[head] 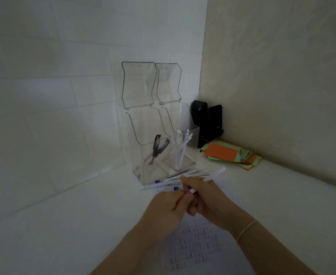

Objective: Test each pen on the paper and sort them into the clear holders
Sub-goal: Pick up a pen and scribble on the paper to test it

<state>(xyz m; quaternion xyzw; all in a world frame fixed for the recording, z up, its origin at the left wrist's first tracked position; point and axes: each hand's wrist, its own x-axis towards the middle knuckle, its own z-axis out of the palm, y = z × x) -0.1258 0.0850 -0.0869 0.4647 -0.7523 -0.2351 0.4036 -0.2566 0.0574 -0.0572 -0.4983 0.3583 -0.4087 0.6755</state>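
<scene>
Low in the centre of the frame we see our 2 hands meeting over a sheet of paper (195,247), flat, thin and covered in small printed rows of marks. The left hand (167,207) is curled, its fingertips pinched on a small pink cap (189,193). The right hand (204,195) is closed around a slim white pen (215,174), whose smooth plastic barrel sticks up and to the right past the knuckles; the cap sits at the pen's lower end, between the 2 hands. A thin pale band (246,229) circles the right wrist.

Just above the hands, a loose row of pens (169,181) lies on the white table (64,235), mostly white barrels with blue ends, touching the paper's top edge.

Behind them, in mid-frame, stand 2 clear holders of hard glossy acrylic, boxy with angled fronts and hinged lids tipped up against the tiled wall. The left holder (143,155) has dark pens (158,147) leaning in it. The right holder (191,143), just beside it, has several white pens (180,149) standing upright.

At right of centre, a black object (206,122) with rounded tops sits in the corner, and a fanned stack of orange, green and yellow paper slips (230,153) lies near it.
</scene>
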